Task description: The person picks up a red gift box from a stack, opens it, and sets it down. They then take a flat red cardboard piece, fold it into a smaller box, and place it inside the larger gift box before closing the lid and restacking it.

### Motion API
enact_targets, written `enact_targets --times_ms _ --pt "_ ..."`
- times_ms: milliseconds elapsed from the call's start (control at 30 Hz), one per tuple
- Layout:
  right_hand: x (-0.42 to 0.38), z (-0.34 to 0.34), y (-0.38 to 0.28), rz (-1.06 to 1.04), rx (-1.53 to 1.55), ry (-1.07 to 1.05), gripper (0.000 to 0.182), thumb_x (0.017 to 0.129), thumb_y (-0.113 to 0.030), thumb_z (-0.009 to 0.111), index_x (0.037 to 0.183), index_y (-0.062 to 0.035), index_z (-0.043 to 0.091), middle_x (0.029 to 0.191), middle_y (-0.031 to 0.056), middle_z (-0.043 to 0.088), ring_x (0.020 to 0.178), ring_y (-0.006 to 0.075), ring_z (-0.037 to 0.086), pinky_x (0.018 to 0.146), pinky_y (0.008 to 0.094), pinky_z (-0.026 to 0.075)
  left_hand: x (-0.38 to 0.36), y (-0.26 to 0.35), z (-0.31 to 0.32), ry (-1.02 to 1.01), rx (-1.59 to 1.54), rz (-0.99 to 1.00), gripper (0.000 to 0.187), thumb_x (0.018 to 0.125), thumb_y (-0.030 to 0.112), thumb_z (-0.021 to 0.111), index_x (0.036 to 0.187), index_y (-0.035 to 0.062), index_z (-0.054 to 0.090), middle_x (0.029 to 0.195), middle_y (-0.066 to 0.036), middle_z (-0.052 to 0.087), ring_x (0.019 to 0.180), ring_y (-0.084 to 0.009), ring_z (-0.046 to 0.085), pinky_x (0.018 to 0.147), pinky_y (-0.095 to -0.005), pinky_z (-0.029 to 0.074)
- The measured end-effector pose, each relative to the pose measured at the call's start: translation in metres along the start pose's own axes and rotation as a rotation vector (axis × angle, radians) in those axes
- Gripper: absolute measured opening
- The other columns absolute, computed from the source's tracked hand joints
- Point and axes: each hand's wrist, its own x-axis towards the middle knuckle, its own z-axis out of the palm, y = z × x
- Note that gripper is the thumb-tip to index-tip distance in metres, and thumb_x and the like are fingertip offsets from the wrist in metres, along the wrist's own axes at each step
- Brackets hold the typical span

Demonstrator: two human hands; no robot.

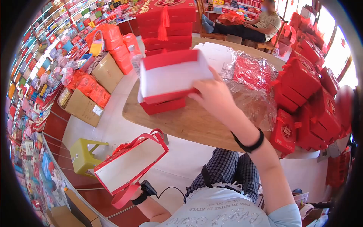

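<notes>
My right hand grips the right end of a red box tray with a white inside, its thumb and fingers on the wall. The tray is tilted with its hollow towards me, over another red box on the table. Low at the left, my left hand holds an open red gift box sleeve with a pale inside. Red ribbon hangs around that hand and hides most of its fingers. A second ribbon loop lies across the sleeve's upper end.
On the wooden table are clear plastic wrap with red pieces, white sheets and piled red gift boxes. More red boxes are stacked behind. A green stool stands left. A person sits beyond the table.
</notes>
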Motion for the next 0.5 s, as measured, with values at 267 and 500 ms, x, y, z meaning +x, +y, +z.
enact_targets --times_ms 267,500 --pt "-0.205 -0.020 -0.003 0.402 -0.142 -0.142 0.017 0.072 -0.022 0.066 0.073 -0.0085 0.056 0.065 0.0067 0.056 0.059 0.0258 0.058 0.055 0.0386 0.046 0.000 -0.032 0.053 -0.201 -0.089 -0.075 0.040 0.084 0.017 0.058 0.118 0.0057 0.039 0.126 -0.018 0.042 0.118 -0.0295 0.042 0.099 -0.0427 0.037" --pt "-0.224 -0.027 0.042 0.543 -0.196 -0.069 0.022 0.073 -0.022 0.065 0.085 -0.0062 0.056 0.080 0.0086 0.059 0.078 0.0258 0.059 0.064 0.0363 0.049 -0.017 -0.043 0.121 -0.433 -0.173 -0.096 0.041 0.084 0.016 0.059 0.118 0.0057 0.039 0.126 -0.018 0.042 0.118 -0.0296 0.042 0.099 -0.0426 0.037"
